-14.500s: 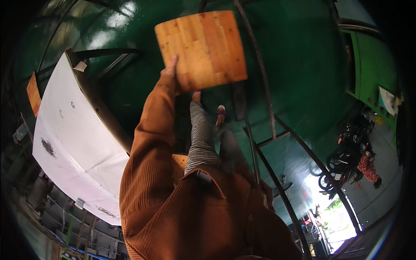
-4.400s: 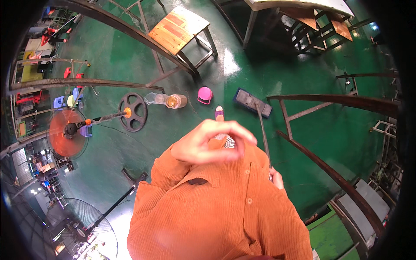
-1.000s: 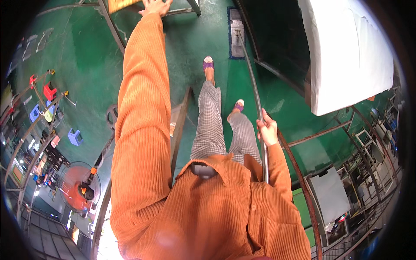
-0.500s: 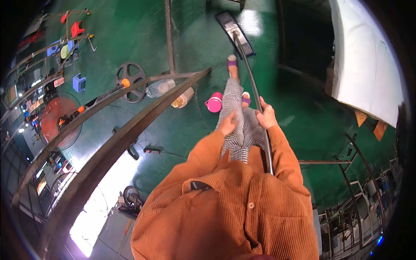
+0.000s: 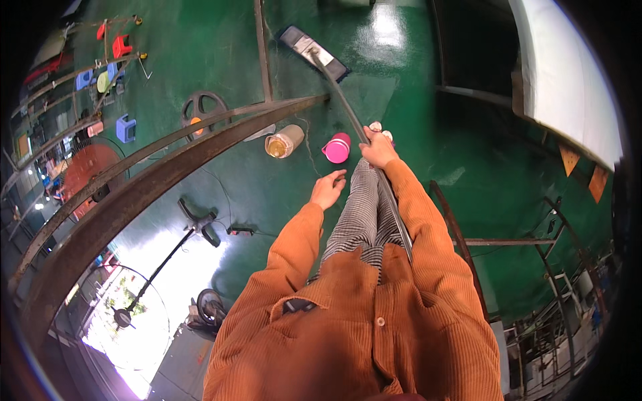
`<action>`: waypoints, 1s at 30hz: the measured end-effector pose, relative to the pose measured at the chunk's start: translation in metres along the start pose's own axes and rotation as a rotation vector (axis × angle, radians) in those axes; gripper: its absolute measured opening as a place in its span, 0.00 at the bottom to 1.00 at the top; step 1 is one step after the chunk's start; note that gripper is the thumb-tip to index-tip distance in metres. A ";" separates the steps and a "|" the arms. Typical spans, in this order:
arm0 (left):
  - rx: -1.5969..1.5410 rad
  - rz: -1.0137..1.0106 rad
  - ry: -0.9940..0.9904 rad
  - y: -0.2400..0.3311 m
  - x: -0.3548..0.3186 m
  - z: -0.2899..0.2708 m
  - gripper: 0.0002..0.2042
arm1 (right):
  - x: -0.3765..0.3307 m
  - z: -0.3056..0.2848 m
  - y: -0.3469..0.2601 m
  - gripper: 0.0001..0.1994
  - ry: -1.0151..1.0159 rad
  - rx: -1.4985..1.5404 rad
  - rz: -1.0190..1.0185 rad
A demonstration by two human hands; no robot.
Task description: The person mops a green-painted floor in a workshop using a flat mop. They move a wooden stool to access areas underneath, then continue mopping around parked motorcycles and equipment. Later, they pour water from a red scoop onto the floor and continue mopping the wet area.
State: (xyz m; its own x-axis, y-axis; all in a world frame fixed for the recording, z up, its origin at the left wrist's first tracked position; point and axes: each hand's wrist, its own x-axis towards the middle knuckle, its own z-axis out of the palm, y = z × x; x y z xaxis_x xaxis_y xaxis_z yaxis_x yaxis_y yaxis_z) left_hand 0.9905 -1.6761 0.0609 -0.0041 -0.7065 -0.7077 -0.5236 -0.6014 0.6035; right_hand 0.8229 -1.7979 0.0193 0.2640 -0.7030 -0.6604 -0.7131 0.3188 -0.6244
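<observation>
My right hand [image 5: 380, 148] is wrapped around the grey handle of a flat mop [image 5: 345, 101]. The handle slants from my waist up and left to its wide, dark-edged mop head [image 5: 299, 44], which lies on the green floor beside a metal upright. In front of my left thigh hangs my left hand [image 5: 328, 190], fingers loosely stretched out and holding nothing. Just beyond its fingertips, on the floor, stands a pink lidded jug [image 5: 337, 148]. To the left of that is a clear container with yellowish contents [image 5: 284, 142].
A rusty metal frame [image 5: 175, 151] runs along my left. Past it are a round dark base [image 5: 204, 112], a blue stool [image 5: 125, 128] and a black-legged stand [image 5: 198, 220]. A large white sheet-like thing [image 5: 568, 80] hangs at the right, with metal bars [image 5: 501, 242] below it.
The mop head has swung left across the floor, and my right hand has moved left and slightly up with the handle. My left hand has shifted left, away from my thigh.
</observation>
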 end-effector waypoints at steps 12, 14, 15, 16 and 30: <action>-0.030 -0.042 -0.149 -0.023 -0.075 0.040 0.16 | -0.124 -0.008 0.069 0.27 0.192 0.585 0.286; 0.004 0.032 -0.161 -0.059 -0.091 0.065 0.16 | -0.146 0.018 0.082 0.27 0.201 0.577 0.296; 0.023 0.061 -0.176 -0.079 -0.101 0.077 0.16 | -0.161 0.034 0.089 0.27 0.191 0.601 0.298; 0.062 0.070 -0.210 -0.090 -0.115 0.087 0.16 | -0.176 0.051 0.092 0.27 0.185 0.628 0.304; 0.646 0.320 -0.519 -0.150 -0.206 0.085 0.17 | -0.427 0.270 0.144 0.28 0.479 0.932 0.555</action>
State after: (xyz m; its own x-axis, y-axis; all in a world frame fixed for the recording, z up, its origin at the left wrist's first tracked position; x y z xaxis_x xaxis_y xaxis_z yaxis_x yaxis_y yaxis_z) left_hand 0.9975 -1.4089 0.0849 -0.5365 -0.4517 -0.7128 -0.8090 0.0350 0.5867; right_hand 0.7831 -1.2797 0.0991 -0.3432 -0.4260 -0.8371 0.1471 0.8559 -0.4958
